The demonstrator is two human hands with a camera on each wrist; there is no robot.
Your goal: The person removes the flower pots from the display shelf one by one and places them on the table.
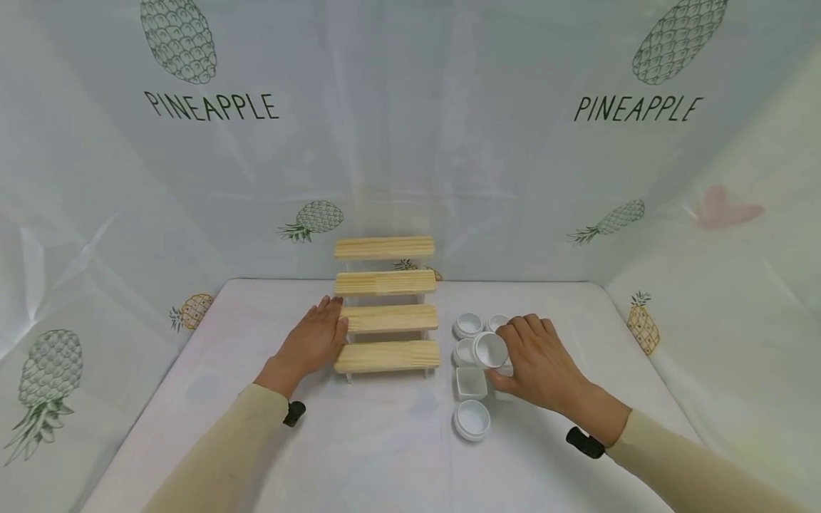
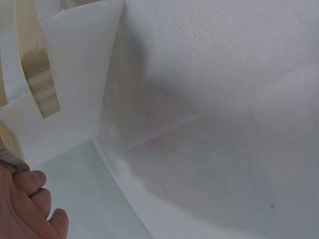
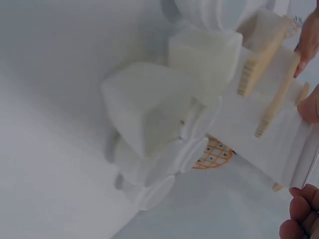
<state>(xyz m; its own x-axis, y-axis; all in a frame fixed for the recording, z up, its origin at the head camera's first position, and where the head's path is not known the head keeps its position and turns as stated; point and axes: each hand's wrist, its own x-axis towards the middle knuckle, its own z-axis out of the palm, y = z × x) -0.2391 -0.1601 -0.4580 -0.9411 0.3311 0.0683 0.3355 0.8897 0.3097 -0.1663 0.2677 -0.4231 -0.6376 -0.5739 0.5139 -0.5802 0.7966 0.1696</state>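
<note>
My right hand (image 1: 541, 363) holds a small round white jar (image 1: 491, 350) between thumb and fingers, its open mouth facing up toward the head camera. In the right wrist view this jar (image 3: 305, 157) shows between the thumb and the curled fingers (image 3: 301, 214). My left hand (image 1: 314, 335) rests against the left side of a tiered wooden shelf rack (image 1: 386, 283), with straight fingers at the slat ends. In the left wrist view its fingertips (image 2: 31, 181) touch a slat's end. The rack's slats bear nothing.
Right of the rack stand several white containers: a square cup (image 1: 471, 383), a round jar (image 1: 472, 420) in front, and another round jar (image 1: 469, 325) at the back. My right hand partly hides others. A pineapple-print cloth (image 1: 410, 142) hangs behind.
</note>
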